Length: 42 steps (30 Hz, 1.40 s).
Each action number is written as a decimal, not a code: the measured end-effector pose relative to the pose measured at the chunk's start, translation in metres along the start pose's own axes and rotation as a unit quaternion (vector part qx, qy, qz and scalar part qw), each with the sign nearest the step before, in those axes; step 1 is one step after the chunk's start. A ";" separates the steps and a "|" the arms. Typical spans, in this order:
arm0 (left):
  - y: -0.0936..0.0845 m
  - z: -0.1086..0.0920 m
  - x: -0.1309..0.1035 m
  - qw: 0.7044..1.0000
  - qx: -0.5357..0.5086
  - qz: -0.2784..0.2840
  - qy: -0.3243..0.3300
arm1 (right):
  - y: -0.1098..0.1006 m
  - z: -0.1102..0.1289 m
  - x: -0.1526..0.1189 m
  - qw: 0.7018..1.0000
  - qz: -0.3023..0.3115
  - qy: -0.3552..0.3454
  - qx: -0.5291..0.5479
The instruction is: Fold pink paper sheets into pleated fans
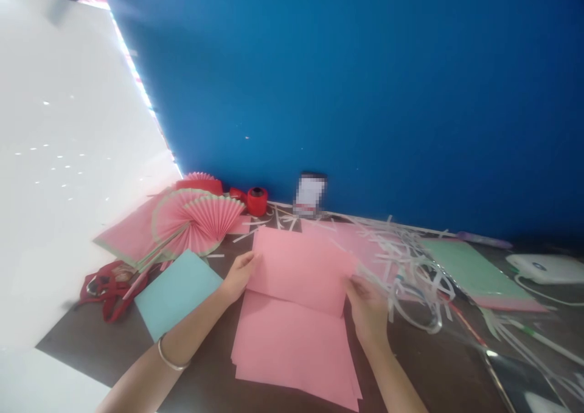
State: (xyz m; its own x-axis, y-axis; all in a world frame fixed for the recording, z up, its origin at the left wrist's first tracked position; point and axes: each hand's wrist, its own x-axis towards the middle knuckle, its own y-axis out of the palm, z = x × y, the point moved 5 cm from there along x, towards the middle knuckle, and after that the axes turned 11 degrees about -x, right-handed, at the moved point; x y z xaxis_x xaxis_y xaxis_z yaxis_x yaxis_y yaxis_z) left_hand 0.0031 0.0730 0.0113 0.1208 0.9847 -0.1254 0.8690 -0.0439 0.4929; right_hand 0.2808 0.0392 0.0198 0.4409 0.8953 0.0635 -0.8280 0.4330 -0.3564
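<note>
A pink paper sheet [298,270] is held up by its two side edges over a loose stack of pink sheets [296,346] on the dark table. My left hand [239,276] pinches its left edge, the fingertips partly behind the paper. At the right edge, my right hand [367,306] grips the same sheet between thumb and fingers. A light blue sheet [177,294] lies beneath my left forearm, which wears a bangle [168,358].
Folded pink paper fans [196,218] and red-handled scissors [109,288] lie at the left. A red tape roll [257,201] and a phone [310,194] stand by the blue wall. White paper strips [410,261], green sheets [474,270] and a white device [547,268] are at the right.
</note>
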 end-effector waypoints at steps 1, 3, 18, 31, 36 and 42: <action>-0.001 0.000 0.000 1.000 0.003 -0.002 -0.003 | 0.000 0.000 0.000 1.000 -0.001 -0.003 -0.002; -0.001 0.000 0.000 1.000 -0.005 0.001 -0.016 | 0.000 0.002 -0.001 1.000 0.000 -0.011 -0.012; -0.005 -0.014 0.007 0.982 -0.188 0.001 0.007 | -0.004 0.013 -0.007 0.997 0.038 -0.060 0.031; -0.011 -0.015 0.008 0.969 -0.236 -0.056 -0.043 | 0.015 0.010 -0.002 0.981 0.192 -0.001 0.025; -0.010 -0.016 0.009 0.972 -0.225 -0.055 -0.050 | 0.020 0.012 -0.007 0.973 0.227 -0.003 0.042; -0.011 -0.007 0.010 0.967 -0.235 -0.026 -0.096 | 0.021 0.005 -0.003 0.973 0.216 0.005 0.079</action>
State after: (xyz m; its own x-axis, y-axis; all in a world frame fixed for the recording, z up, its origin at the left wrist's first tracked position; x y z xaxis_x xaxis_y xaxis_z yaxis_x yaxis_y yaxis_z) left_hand -0.0084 0.0843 0.0112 0.2099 0.9318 -0.2961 0.5674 0.1305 0.8130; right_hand 0.2599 0.0459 0.0168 0.0432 0.9966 -0.0697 -0.9792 0.0284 -0.2009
